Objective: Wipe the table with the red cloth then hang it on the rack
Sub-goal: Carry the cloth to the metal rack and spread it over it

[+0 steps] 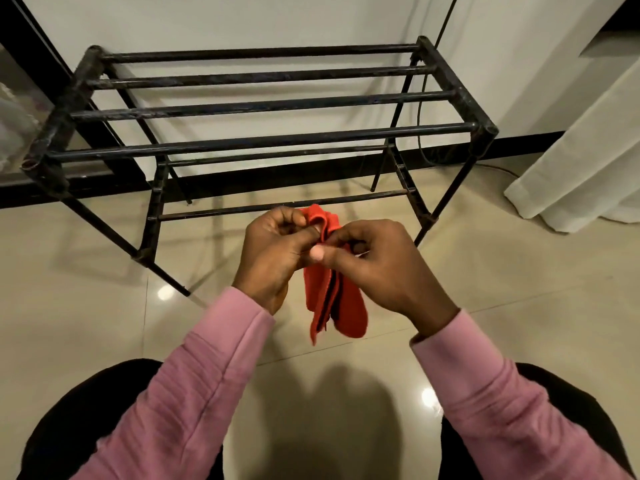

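1. The red cloth (346, 306) is in the air between both hands, low in front of the black metal rack (263, 142) and touching none of its bars. It hangs folded in several layers above the tiled floor (86, 306).
2. The left hand (273, 251) has its fingers curled and pinches the upper edge of the cloth with the thumb. The right hand (377, 268) pinches the same edge just beside it, thumb on top.
3. I judge that the two pinches are so close because the person searches for the corners, to open the cloth before laying it over a bar (the wiping seems finished, though no table is in view).
4. Counted: one cloth, two hands, and one rack with four long bars on its top level and at least two lower bars. There is also one white curtain (588, 150) at the right.
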